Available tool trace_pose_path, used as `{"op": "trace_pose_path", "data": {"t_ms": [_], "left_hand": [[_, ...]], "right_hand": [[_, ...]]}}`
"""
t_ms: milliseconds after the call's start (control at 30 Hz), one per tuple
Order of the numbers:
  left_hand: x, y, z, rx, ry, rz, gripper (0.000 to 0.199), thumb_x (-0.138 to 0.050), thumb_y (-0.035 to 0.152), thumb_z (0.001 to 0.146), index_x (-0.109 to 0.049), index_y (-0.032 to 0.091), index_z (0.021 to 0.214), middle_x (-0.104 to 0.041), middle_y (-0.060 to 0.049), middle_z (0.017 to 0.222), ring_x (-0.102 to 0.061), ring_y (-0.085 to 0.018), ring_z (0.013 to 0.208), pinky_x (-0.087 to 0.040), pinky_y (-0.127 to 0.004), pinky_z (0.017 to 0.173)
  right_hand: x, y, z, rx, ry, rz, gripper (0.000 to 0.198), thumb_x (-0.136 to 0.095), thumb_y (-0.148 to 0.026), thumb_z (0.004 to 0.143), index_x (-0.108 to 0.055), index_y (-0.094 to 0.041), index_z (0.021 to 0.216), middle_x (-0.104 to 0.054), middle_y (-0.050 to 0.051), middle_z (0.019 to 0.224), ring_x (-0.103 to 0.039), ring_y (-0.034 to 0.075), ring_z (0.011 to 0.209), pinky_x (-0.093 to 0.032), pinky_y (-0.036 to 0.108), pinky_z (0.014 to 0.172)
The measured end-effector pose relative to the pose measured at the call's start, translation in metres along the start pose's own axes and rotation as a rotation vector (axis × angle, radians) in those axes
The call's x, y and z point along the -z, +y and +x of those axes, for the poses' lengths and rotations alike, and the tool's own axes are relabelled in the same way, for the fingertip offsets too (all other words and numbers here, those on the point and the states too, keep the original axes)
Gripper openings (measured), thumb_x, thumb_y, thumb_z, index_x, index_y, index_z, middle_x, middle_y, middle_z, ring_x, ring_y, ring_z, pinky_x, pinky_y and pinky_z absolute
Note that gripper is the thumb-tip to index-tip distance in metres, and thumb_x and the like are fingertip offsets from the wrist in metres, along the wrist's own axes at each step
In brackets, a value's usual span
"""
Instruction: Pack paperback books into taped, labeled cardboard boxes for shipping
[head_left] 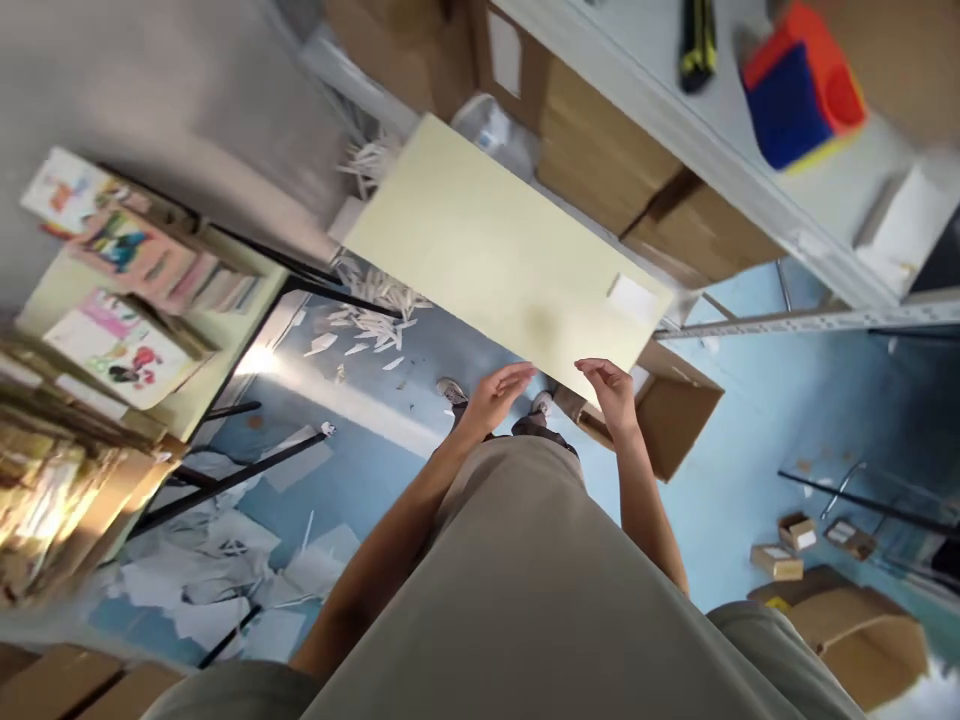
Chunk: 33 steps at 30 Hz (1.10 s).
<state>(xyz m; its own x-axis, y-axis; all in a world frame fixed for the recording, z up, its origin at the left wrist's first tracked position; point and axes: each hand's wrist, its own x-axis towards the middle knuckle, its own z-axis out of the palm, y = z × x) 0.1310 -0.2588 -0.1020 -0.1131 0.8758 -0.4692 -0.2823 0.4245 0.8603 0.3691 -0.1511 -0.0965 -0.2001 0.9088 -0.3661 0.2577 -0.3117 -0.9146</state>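
Both of my hands are held in front of my body, at the near edge of a pale yellow tabletop [480, 230]. My left hand [501, 396] has its fingers stretched out close together, pointing toward the right hand, with nothing visible in them. Across a small gap, my right hand [611, 392] has loosely bent fingers pointing left, and I see nothing held there. A white paper label or slip [631, 298] lies on the tabletop, beyond the right hand.
A shelf [750, 170] at the upper right bears a cutter knife [697, 45] and a red-and-blue box [802, 90]. An open carton [679, 410] stands right of my hands. Stacked books [161, 265] sit on a left table; paper scraps [217, 570] litter the floor.
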Motion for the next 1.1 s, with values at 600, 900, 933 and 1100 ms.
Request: {"op": "trace_pose_path", "data": {"t_ms": [600, 900, 933, 1100], "left_hand": [[0.322, 0.099, -0.09, -0.366, 0.856, -0.315, 0.042, -0.087, 0.056, 0.093, -0.083, 0.025, 0.121, -0.087, -0.009, 0.118, -0.082, -0.03, 0.119, -0.063, -0.054, 0.119], [0.419, 0.123, -0.063, -0.289, 1.106, -0.328, 0.05, -0.087, 0.06, 0.09, -0.083, 0.024, 0.125, -0.087, -0.011, 0.122, -0.081, -0.029, 0.117, -0.064, -0.049, 0.113], [0.429, 0.127, -0.059, -0.276, 1.134, -0.337, 0.051, -0.088, 0.061, 0.089, -0.083, 0.024, 0.125, -0.087, -0.011, 0.123, -0.082, -0.029, 0.118, -0.064, -0.05, 0.113], [0.47, 0.137, -0.037, -0.231, 1.264, -0.388, 0.053, -0.09, 0.06, 0.085, -0.084, 0.023, 0.124, -0.087, -0.012, 0.126, -0.082, -0.03, 0.118, -0.064, -0.05, 0.112]], "right_hand": [[-0.407, -0.167, 0.053, 0.396, -0.601, -0.183, 0.027, -0.077, -0.054, 0.099, -0.077, -0.027, 0.094, -0.085, 0.005, 0.097, -0.081, 0.026, 0.098, -0.065, 0.042, 0.098], [-0.548, -0.202, 0.119, 0.312, -0.855, -0.192, 0.038, -0.078, -0.065, 0.096, -0.069, -0.029, 0.092, -0.084, 0.005, 0.093, -0.081, 0.027, 0.097, -0.066, 0.041, 0.096], [-0.561, -0.206, 0.125, 0.299, -0.89, -0.195, 0.037, -0.077, -0.065, 0.096, -0.069, -0.029, 0.092, -0.084, 0.005, 0.093, -0.081, 0.027, 0.097, -0.066, 0.042, 0.096], [-0.615, -0.216, 0.16, 0.243, -1.019, -0.221, 0.031, -0.074, -0.058, 0.096, -0.065, -0.029, 0.091, -0.083, 0.005, 0.092, -0.081, 0.028, 0.096, -0.065, 0.042, 0.095]]}}
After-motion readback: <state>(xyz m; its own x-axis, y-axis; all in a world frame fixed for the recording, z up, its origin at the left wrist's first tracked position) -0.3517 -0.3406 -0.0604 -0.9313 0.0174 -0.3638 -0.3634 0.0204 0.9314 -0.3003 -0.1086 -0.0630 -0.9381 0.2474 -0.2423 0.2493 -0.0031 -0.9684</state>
